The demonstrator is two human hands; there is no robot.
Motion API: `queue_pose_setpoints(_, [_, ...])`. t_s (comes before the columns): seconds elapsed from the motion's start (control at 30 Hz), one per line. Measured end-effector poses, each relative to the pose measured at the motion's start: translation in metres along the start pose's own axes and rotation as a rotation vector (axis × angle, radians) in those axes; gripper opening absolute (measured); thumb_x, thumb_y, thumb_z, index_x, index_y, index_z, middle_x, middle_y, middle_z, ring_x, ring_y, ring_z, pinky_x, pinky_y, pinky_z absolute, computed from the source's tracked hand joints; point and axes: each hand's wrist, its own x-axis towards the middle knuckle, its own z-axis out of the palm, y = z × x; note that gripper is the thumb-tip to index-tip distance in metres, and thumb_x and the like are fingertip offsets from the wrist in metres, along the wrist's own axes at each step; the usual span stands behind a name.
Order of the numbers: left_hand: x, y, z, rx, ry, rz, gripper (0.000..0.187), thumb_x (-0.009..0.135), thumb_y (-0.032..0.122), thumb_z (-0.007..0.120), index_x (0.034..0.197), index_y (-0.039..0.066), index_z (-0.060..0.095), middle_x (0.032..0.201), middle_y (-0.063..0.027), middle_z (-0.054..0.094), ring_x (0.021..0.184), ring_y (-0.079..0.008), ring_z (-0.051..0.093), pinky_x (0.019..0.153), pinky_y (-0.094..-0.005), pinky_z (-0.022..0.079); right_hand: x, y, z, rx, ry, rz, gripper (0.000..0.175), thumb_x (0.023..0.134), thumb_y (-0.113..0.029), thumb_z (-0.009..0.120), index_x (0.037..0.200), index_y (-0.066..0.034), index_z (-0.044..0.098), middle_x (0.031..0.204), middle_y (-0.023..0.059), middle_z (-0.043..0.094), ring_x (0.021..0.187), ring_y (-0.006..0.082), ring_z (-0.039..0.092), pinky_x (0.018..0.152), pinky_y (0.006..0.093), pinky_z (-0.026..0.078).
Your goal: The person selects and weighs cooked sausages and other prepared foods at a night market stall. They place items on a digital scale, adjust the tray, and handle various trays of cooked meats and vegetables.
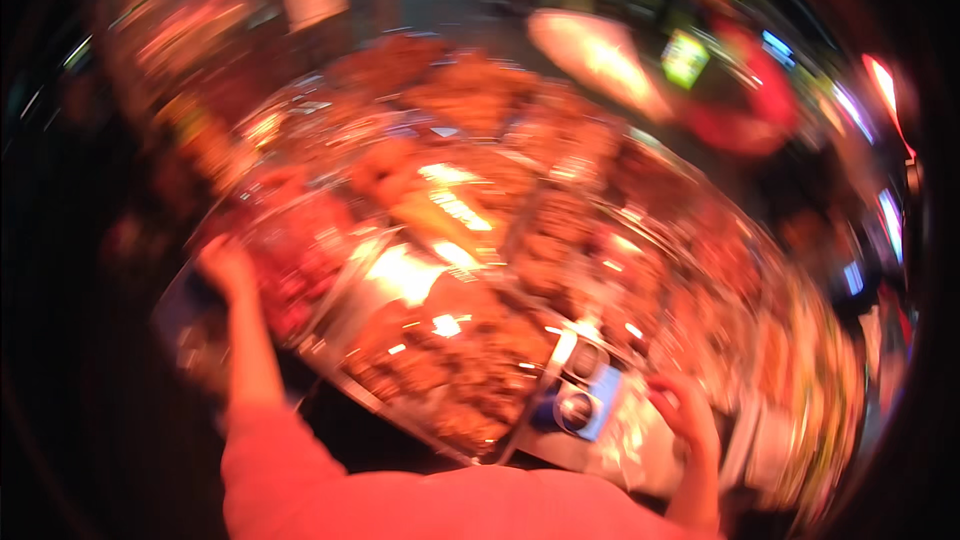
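Note:
The view is blurred and lit in red. My left hand (226, 264) reaches out to the left, beside a tray of reddish food pieces (296, 277); whether its fingers hold anything cannot be made out. On the right, my right hand (679, 406) hangs over a pale, shiny surface (626, 446), its fingers curved, their grip unclear. Round containers (576, 409) and a blue item (600, 403) lie just left of it. Between my arms is a metal tray heaped with brown food pieces (457, 367).
More trays of food, with an orange-brown heap (472, 90) among them, spread across the stall. Skewer-like items (806, 382) line the right side. A bright lamp-like shape (600, 52) hangs beyond. Someone in red (750, 109) seems to stand past the far edge.

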Motion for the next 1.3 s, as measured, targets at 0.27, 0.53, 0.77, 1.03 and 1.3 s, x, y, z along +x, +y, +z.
queue_pose_setpoints(0.27, [-0.115, 0.213, -0.103, -0.76, -0.163, 0.349, 0.024, 0.085, 0.011, 0.06, 0.106, -0.001, 0.062, 0.108, -0.0193, 0.061, 0.099, -0.0299, 0.057, 0.082, -0.0381, 0.048, -0.038, 0.028, -0.008, 0.084, 0.102, 0.002, 0.029, 0.079, -0.012, 0.068, 0.101, -0.0062, 0.051, 0.091, 0.0103, 0.057, 0.08, 0.0269, 0.058, 0.069, 0.039, 0.048])
queue_pose_setpoints(0.53, [-0.273, 0.342, -0.157, -1.057, -1.0, 0.689, 0.035, 0.083, 0.011, 0.062, 0.116, 0.001, 0.054, 0.118, -0.0221, 0.052, 0.109, -0.0356, 0.049, 0.09, -0.0412, 0.042, -0.156, 0.119, -0.026, -0.123, 0.454, 0.101, 0.016, 0.078, -0.015, 0.065, 0.073, -0.0059, 0.053, 0.074, 0.0113, 0.055, 0.073, 0.03, 0.057, 0.06, 0.0404, 0.046])
queue_pose_setpoints(0.77, [-0.463, 0.471, -0.19, -1.049, -1.513, 0.952, 0.047, 0.081, 0.011, 0.064, 0.125, 0.002, 0.047, 0.126, -0.0246, 0.045, 0.117, -0.0405, 0.041, 0.097, -0.044, 0.037, -0.233, 0.239, -0.036, -0.015, 0.559, 0.107, 0.016, 0.085, -0.016, 0.055, 0.075, -0.0041, 0.053, 0.072, 0.0074, 0.052, 0.067, 0.0218, 0.055, 0.061, 0.0346, 0.045])
queue_pose_setpoints(1.03, [-0.716, 0.562, -0.163, -0.652, -1.24, 1.491, 0.058, 0.074, 0.009, 0.068, 0.127, -0.002, 0.045, 0.139, -0.029, 0.03, 0.125, -0.0505, 0.03, 0.105, -0.0553, 0.027, -0.355, 0.302, -0.073, 0.092, 0.263, -0.038, 0.015, 0.086, -0.023, 0.054, 0.095, -0.0102, 0.057, 0.085, 0.0088, 0.059, 0.086, 0.0285, 0.059, 0.068, 0.0419, 0.046])
queue_pose_setpoints(1.3, [-0.773, 0.556, -0.119, -0.885, -1.437, 0.974, 0.027, 0.086, 0.015, 0.051, 0.103, -0.005, 0.058, 0.104, -0.0225, 0.056, 0.097, -0.038, 0.052, 0.087, -0.0461, 0.041, -0.408, 0.343, -0.078, 0.198, 0.257, 0.019, 0.018, 0.086, -0.02, 0.059, 0.099, -0.0075, 0.06, 0.088, 0.0101, 0.059, 0.088, 0.0281, 0.058, 0.071, 0.0394, 0.048])
